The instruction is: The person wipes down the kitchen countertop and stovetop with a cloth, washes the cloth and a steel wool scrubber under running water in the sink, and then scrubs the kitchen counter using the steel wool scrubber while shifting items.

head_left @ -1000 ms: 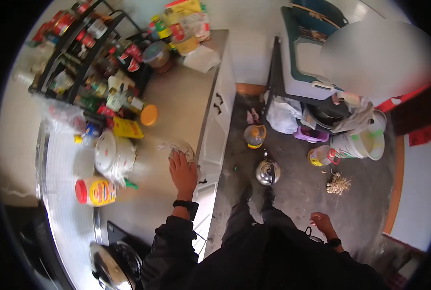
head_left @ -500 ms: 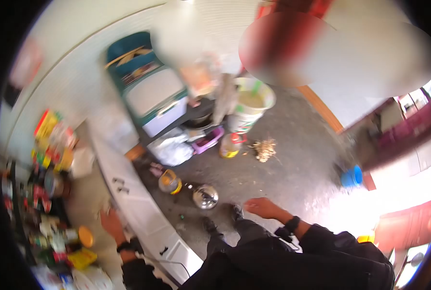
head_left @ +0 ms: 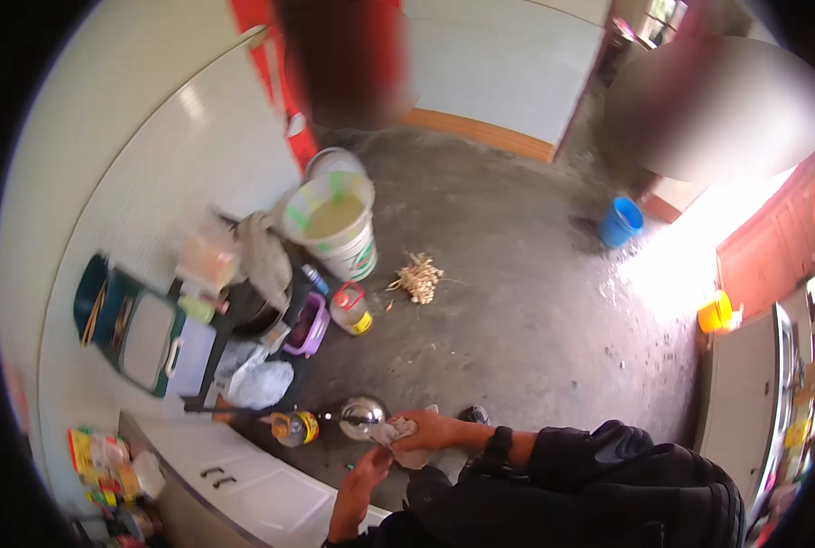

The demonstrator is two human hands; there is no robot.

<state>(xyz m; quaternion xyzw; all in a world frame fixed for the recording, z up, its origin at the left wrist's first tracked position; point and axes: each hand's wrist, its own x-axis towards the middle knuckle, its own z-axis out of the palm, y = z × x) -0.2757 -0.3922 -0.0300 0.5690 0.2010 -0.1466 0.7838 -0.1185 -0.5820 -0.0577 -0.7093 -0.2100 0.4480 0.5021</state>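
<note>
In front of my body, my right hand (head_left: 418,433) is closed around a pale, crumpled cloth (head_left: 391,430). Part of the cloth hangs below the palm. Just left of it, my left hand (head_left: 363,475) has its fingers drawn together at the cloth's edge; its fingertips are partly hidden. A shiny round metal lid or pot (head_left: 362,416) lies on the floor beyond both hands. Beside that stands an oil bottle (head_left: 295,427) with a yellow label. A long, thin dark rod (head_left: 220,410) runs across near the bottle; what it belongs to is unclear.
White cabinets (head_left: 243,479) with a cluttered counter are on my left. A white bucket (head_left: 339,228), a purple basket (head_left: 309,327), a second bottle (head_left: 351,310) and a pile of garlic-like bulbs (head_left: 417,278) stand ahead. A blue bucket (head_left: 621,222) is farther right.
The view has turned to the right. My left hand has come off the counter to meet my right hand. A pale cloth is now in my right hand, which looked empty before.
</note>
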